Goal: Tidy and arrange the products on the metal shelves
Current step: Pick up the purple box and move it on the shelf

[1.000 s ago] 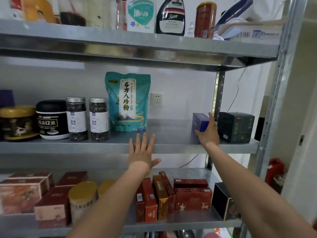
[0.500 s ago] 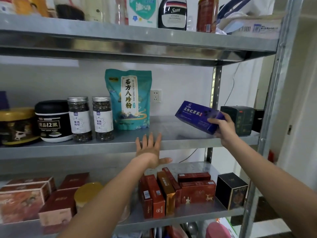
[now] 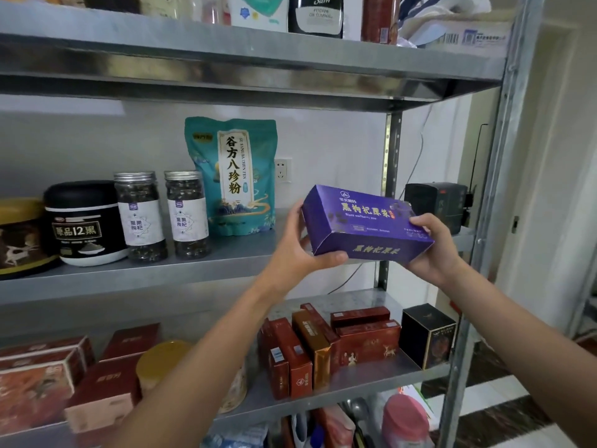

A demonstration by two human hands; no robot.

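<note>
— What has moved since half a second ago?

— The left hand point(image 3: 292, 253). It lay flat at the edge of the middle shelf point(image 3: 193, 270); now it has come up to the purple box point(image 3: 365, 224). The right hand point(image 3: 434, 250) held that box alone then, tilted; now both have it, and it is nearer the camera with its printed face up.

— How many of them?

— One purple box, with two hands on it, one at each end.

— And the grip?

— Both are grasping it. The left thumb is curled under the front lower edge, and the fingers point(image 3: 295, 210) go round behind the left end. The right hand wraps the right end, with its fingers lying over the top face.

— Where is the box itself?

— In the air, in front of the right part of the middle shelf, apparently clear of it.

— What stands around it?

— On that shelf, from the box leftward: one teal pouch point(image 3: 232, 176) upright at the wall, two glass jars point(image 3: 140, 215) side by side, one black-lidded tub point(image 3: 84, 221) and one gold tin point(image 3: 19, 237). One dark box point(image 3: 434, 205) stands at the far right, behind the right hand. One wall socket point(image 3: 282, 169) shows beside the pouch.
</note>
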